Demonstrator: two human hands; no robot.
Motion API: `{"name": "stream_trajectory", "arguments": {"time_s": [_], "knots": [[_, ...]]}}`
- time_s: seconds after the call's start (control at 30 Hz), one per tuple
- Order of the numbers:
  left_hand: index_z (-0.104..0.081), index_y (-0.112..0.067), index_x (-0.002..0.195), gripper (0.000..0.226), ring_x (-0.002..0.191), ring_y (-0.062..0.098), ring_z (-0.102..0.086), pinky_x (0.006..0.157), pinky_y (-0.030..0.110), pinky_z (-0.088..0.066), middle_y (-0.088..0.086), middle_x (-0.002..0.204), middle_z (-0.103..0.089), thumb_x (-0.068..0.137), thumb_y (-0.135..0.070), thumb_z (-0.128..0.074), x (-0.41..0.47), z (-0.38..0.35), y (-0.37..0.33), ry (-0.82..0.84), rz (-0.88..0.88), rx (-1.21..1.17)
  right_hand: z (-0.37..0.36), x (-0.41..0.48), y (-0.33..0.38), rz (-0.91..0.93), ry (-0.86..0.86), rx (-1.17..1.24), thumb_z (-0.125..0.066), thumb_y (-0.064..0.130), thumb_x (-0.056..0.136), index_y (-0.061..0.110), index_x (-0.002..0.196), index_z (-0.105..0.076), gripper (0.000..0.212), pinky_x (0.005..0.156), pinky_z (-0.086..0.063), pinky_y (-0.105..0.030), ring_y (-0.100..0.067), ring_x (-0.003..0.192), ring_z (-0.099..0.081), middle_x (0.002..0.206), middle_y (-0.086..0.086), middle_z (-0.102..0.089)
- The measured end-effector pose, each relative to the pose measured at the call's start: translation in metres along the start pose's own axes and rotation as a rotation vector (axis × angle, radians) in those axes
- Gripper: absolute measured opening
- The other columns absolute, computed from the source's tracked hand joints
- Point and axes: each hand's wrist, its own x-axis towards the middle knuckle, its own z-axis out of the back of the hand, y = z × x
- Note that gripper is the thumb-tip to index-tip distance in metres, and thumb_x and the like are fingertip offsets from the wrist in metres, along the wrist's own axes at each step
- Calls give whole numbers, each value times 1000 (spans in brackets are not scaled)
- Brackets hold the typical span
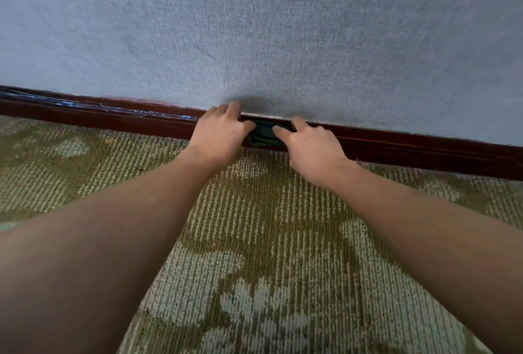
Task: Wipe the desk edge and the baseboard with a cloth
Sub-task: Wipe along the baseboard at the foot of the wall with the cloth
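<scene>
Pressing a dark cloth (266,134) against the brown baseboard (424,152), we keep both hands on it: the left hand (219,134) on its left end, the right hand (312,145) on its right end. The fingers of both hands are curled and clamped on the cloth, holding it flat to the wood, just above the carpet (254,240). We judge the cloth soft, light and easy to bunch, so it is better held at both ends, as now. Most of the cloth is hidden under the hands. Its full size we cannot tell. The desk is not in view.
</scene>
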Motion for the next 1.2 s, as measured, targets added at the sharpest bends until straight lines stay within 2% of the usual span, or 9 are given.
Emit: {"name": "stream_trajectory", "arguments": {"time_s": [0.2, 0.4, 0.67, 0.8, 0.93, 1.07, 1.2], "knots": [[-57, -13, 121, 34, 103, 34, -48, 88, 41, -37, 18, 110, -50, 88, -9, -52, 3, -7, 8, 1, 29, 32, -5, 14, 7, -6, -26, 4, -50, 2, 87, 19, 139, -34, 56, 61, -39, -36, -34, 82, -61, 126, -17, -42], [-62, -9, 114, 32, 96, 34, -53, 84, 42, -39, 18, 105, -54, 84, -2, -54, 0, -18, 9, -16, 36, 10, -15, 19, 10, -21, -12, 17, -48, -3, 86, 22, 141, -29, 63, 58, -38, -35, -34, 81, -61, 134, -19, -37], [-62, -18, 115, 33, 94, 32, -55, 85, 38, -41, 14, 107, -54, 85, -5, -56, 2, -16, 5, 22, 116, -55, -13, 17, 13, -29, 4, 56, -49, -1, 86, 22, 139, -34, 60, 60, -39, -36, -34, 84, -60, 130, -16, -40], [-60, -24, 119, 36, 99, 27, -54, 88, 36, -41, 10, 109, -54, 87, -9, -54, -11, -16, -2, 103, 19, 13, -18, 2, 14, 23, 89, 27, -50, 1, 86, 23, 139, -35, 59, 59, -40, -35, -32, 83, -60, 126, -14, -42], [-58, -26, 121, 37, 97, 26, -54, 85, 33, -40, 8, 106, -54, 88, -11, -53, -17, -11, -4, 90, 4, 37, -19, -4, 11, 37, 99, 41, -49, 3, 87, 23, 140, -32, 59, 56, -41, -35, -29, 73, -57, 125, -14, -41], [-58, -25, 121, 34, 94, 25, -54, 80, 32, -38, 8, 106, -53, 89, -13, -51, -23, -2, -6, 97, 23, 56, -19, -7, 8, 73, 65, 48, -49, 4, 87, 24, 140, -30, 60, 52, -37, -34, -19, 52, -37, 124, -14, -41], [-58, -24, 120, 36, 93, 26, -54, 79, 33, -39, 9, 102, -54, 88, -11, -54, -29, 8, -15, 94, 49, 84, -23, -12, 5, 137, 22, 9, -50, 6, 87, 22, 142, -27, 62, 51, -29, -33, -19, 45, -29, 129, -16, -38]]}}
